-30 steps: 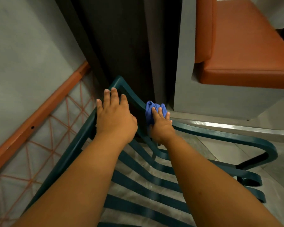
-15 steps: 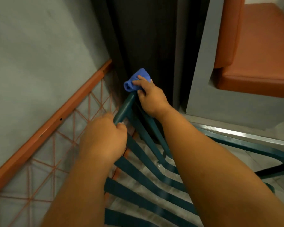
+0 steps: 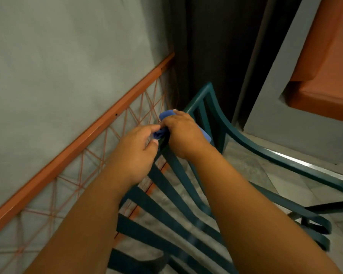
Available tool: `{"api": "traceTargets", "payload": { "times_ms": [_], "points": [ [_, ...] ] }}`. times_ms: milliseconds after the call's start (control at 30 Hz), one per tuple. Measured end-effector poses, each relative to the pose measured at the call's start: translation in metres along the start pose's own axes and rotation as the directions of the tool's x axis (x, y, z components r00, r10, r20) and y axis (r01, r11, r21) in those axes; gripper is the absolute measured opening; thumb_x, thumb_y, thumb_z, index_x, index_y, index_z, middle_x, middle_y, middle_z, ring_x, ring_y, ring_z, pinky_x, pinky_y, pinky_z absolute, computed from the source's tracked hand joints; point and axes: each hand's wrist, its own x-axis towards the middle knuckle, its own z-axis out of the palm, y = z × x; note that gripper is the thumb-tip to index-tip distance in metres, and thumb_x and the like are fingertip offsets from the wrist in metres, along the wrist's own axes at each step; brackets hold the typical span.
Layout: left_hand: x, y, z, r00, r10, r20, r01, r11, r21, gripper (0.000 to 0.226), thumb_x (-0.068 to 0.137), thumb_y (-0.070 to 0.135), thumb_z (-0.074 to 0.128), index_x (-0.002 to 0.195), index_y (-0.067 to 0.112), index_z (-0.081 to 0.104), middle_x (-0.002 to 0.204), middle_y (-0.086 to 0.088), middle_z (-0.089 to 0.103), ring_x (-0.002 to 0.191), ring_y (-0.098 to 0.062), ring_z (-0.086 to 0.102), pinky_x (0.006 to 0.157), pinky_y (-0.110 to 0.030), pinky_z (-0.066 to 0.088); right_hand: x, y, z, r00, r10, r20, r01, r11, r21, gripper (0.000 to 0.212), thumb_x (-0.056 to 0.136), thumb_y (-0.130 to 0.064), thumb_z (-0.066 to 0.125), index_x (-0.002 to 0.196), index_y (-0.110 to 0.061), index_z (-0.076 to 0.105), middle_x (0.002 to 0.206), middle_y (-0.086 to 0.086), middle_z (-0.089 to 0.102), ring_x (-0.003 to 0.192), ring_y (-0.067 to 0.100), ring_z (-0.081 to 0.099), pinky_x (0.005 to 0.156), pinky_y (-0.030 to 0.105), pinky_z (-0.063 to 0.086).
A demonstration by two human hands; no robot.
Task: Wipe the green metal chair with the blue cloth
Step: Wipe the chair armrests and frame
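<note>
The green metal chair (image 3: 216, 113) fills the lower middle of the head view, its slats (image 3: 162, 186) running under my forearms. A blue cloth (image 3: 165, 114) is draped over the chair's top rail near its left corner. My right hand (image 3: 183, 133) presses down on the cloth and wraps it around the rail. Beside it, my left hand (image 3: 136, 151) pinches a loose end of the cloth between thumb and forefinger. Most of the cloth is hidden under my right hand.
An orange rail (image 3: 83, 139) with a string lattice runs diagonally along the grey wall on the left. A dark column stands behind the chair. An orange-cushioned bench (image 3: 323, 80) on a grey base sits at the upper right. Tiled floor shows below the slats.
My right hand has slid the cloth down-left along the top rail. My left hand has let go of the rail and taken the cloth's loose end.
</note>
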Motion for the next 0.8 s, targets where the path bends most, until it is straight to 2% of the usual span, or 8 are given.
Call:
{"api": "traceTargets", "payload": {
  "times_ms": [100,200,300,400,533,600,700,800],
  "points": [
    [-0.019,-0.012,-0.008,0.999,-0.041,-0.01,0.04,0.997,-0.069,0.038,0.097,0.013,0.047,0.133,0.023,0.052,0.132,0.005,0.052,0.121,-0.007,0.047,0.096,-0.02,0.033,-0.013,-0.026,0.007,1.0,-0.025,-0.013,0.025,0.999,-0.02,0.025,0.077,-0.003,0.06,0.099,-0.007,0.07,0.107,0.008,0.068,0.112,0.028,0.051,0.095,0.028,0.032],
    [-0.043,-0.025,-0.018,0.995,-0.102,-0.012,0.099,0.986,-0.135,0.037,0.097,0.014,0.048,0.131,0.025,0.054,0.126,0.007,0.055,0.117,-0.009,0.052,0.093,-0.019,0.037,-0.037,-0.048,0.025,0.992,-0.12,0.047,0.118,0.992,0.044,0.025,0.073,-0.009,0.054,0.093,-0.009,0.07,0.097,0.009,0.07,0.103,0.033,0.057,0.093,0.044,0.04],
    [-0.069,-0.036,-0.029,0.99,-0.144,0.011,0.144,0.979,-0.143,0.035,0.097,0.015,0.048,0.13,0.026,0.054,0.125,0.007,0.057,0.113,-0.007,0.053,0.089,-0.019,0.038,-0.051,-0.056,0.032,0.982,-0.159,0.1,0.145,0.979,0.141,0.033,0.079,-0.007,0.048,0.102,-0.017,0.069,0.114,0.004,0.067,0.117,0.028,0.05,0.103,0.044,0.036],
    [-0.095,-0.047,-0.041,0.982,-0.188,0.03,0.19,0.977,-0.096,0.035,0.097,0.02,0.049,0.129,0.03,0.054,0.122,0.009,0.058,0.105,-0.002,0.054,0.081,-0.016,0.039,-0.051,-0.06,0.028,0.993,-0.024,0.111,0.005,0.985,0.171,0.036,0.086,-0.003,0.05,0.112,-0.021,0.067,0.136,0.002,0.053,0.132,0.022,0.035,0.111,0.037,0.03],
    [-0.126,-0.06,-0.056,0.962,-0.274,0.011,0.272,0.952,-0.142,0.034,0.097,0.024,0.048,0.128,0.038,0.053,0.117,0.018,0.056,0.101,0.006,0.052,0.078,-0.016,0.037,-0.058,-0.1,0.037,0.977,0.154,0.147,-0.149,0.988,-0.043,0.034,0.085,-0.008,0.057,0.117,-0.019,0.062,0.137,0.001,0.051,0.142,0.025,0.019,0.117,0.041,0.014],
    [-0.135,-0.067,-0.063,0.953,-0.303,-0.004,0.297,0.936,-0.187,0.034,0.097,0.023,0.048,0.126,0.038,0.054,0.119,0.019,0.056,0.106,0.003,0.052,0.083,-0.018,0.038,-0.07,-0.126,0.045,0.968,0.12,0.222,-0.092,0.987,-0.131,0.034,0.086,-0.017,0.06,0.119,-0.019,0.059,0.137,0.001,0.051,0.143,0.025,0.015,0.118,0.043,0.005],
    [-0.143,-0.075,-0.068,0.951,-0.308,-0.027,0.292,0.925,-0.242,0.032,0.097,0.018,0.048,0.123,0.034,0.057,0.117,0.019,0.058,0.1,0.012,0.052,0.079,-0.009,0.038,-0.097,-0.161,0.061,0.961,0.02,0.275,0.025,0.987,-0.16,0.033,0.085,-0.028,0.062,0.118,-0.022,0.061,0.132,0.0,0.054,0.141,0.025,0.019,0.118,0.047,0.0],
    [-0.147,-0.078,-0.069,0.949,-0.314,-0.027,0.293,0.909,-0.296,0.029,0.098,0.017,0.047,0.12,0.03,0.059,0.108,0.017,0.062,0.094,0.012,0.056,0.073,-0.008,0.042,-0.13,-0.188,0.078,0.973,-0.11,0.204,0.104,0.994,0.037,0.041,0.085,-0.015,0.058,0.125,-0.019,0.058,0.135,0.002,0.053,0.143,0.026,0.016,0.117,0.046,-0.008]
  ]
}}
